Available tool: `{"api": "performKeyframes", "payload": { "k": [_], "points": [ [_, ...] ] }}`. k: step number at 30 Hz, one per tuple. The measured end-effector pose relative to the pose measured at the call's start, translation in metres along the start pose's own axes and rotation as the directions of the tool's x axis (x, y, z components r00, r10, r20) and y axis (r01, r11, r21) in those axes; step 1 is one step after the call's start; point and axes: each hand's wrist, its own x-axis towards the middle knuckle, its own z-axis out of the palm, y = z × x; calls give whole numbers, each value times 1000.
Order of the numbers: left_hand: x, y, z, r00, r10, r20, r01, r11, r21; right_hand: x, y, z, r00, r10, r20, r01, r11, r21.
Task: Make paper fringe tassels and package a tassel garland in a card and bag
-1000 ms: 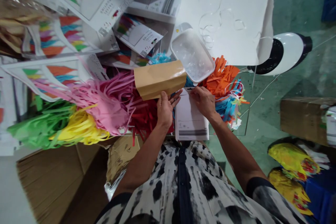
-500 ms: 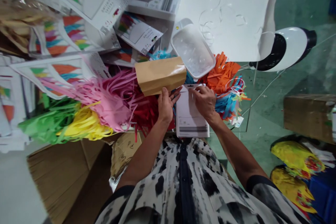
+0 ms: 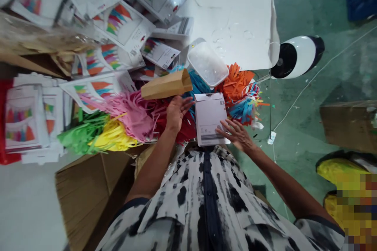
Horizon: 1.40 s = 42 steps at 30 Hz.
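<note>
A white flat packet [image 3: 209,118] with a barcode lies on the near table edge, over red and blue paper fringe. My right hand [image 3: 237,135] rests with fingers spread on the packet's lower right corner. My left hand [image 3: 176,110] hovers open just left of the packet, over red paper fringe [image 3: 165,119], its fingers pointing at the packet. A brown paper bag [image 3: 165,85] lies tilted just beyond my left hand, apart from it. A clear plastic tub [image 3: 207,64] stands behind the packet.
Piles of paper fringe lie around: pink [image 3: 129,111], yellow [image 3: 113,137], green [image 3: 82,135], orange [image 3: 235,82]. Printed bunting packets [image 3: 129,27] cover the far left. A white sheet [image 3: 235,11] lies at the back. Cardboard boxes [image 3: 88,188] stand below left; a black-and-white object [image 3: 297,55] lies on the green floor.
My right hand slid from the packet's top edge down to its lower right corner and spread open. My left hand let go near the bag and opened. The view shifted right and back.
</note>
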Motion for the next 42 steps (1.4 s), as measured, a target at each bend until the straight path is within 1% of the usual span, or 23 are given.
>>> {"api": "performKeyframes", "payload": {
  "k": [1,2,3,5,6,7,8,10,12,13,14,15,17,19,21,23,25,28,30,33,36,38,42],
  "points": [
    [-8,-1,-3,992,31,126,-52,986,160,3,0,0,1000,-18,-8,18,1000,21],
    [-15,-2,-6,954,54,294,-154,931,330,5,0,-3,999,-28,-21,29,998,47],
    [-20,-2,-9,880,46,474,-294,834,466,8,-1,-8,999,-28,-46,32,996,78],
    [-28,3,-14,673,-69,737,-563,598,570,13,-5,-26,991,-20,-134,43,984,171],
    [-29,8,-15,593,-131,794,-650,503,569,16,-7,-38,981,-16,-191,62,971,232],
    [-30,16,-14,549,-166,819,-703,438,560,20,-9,-50,969,-13,-245,87,951,296],
    [-31,25,-13,529,-173,831,-731,404,550,24,-11,-62,958,-6,-285,113,926,360],
    [-32,45,-4,517,-115,848,-743,431,512,33,-15,-84,945,42,-323,127,866,484],
    [-37,64,7,526,-41,850,-701,546,460,42,-18,-100,937,162,-310,68,787,614],
    [-40,71,13,547,-21,837,-653,615,442,46,-19,-106,920,241,-311,32,743,669],
    [-43,77,19,587,-12,809,-589,680,437,48,-21,-110,890,325,-320,0,702,712],
    [-47,80,25,648,0,761,-515,737,438,51,-24,-112,853,400,-334,-22,668,744],
    [-52,80,35,796,46,604,-372,823,428,53,-34,-114,798,486,-357,-13,605,796],
    [-54,74,44,899,108,425,-289,875,388,55,-46,-112,807,491,-328,30,521,853],
    [-56,66,53,941,149,302,-257,898,356,58,-58,-109,831,483,-277,55,424,904],
    [-57,59,58,960,144,242,-225,908,353,60,-67,-104,824,511,-245,52,362,931],
    [-58,56,59,970,84,229,-161,927,339,62,-70,-100,812,532,-238,53,339,939],
    [-58,54,55,952,-43,303,-24,977,212,61,-65,-95,806,538,-248,55,349,935],
    [-57,51,51,943,-81,324,46,992,115,58,-61,-93,798,552,-242,45,345,938],
    [-56,43,48,966,-112,231,99,993,67,55,-58,-87,800,559,-217,24,332,943],
    [-56,34,45,984,-117,135,105,990,95,53,-62,-76,781,594,-194,-9,321,947],
    [-55,33,44,986,-89,143,71,989,130,52,-66,-68,769,619,-161,-19,273,962],
    [-53,39,45,982,3,191,-35,985,167,42,-68,-66,802,587,-112,14,169,986]
  ]
}}
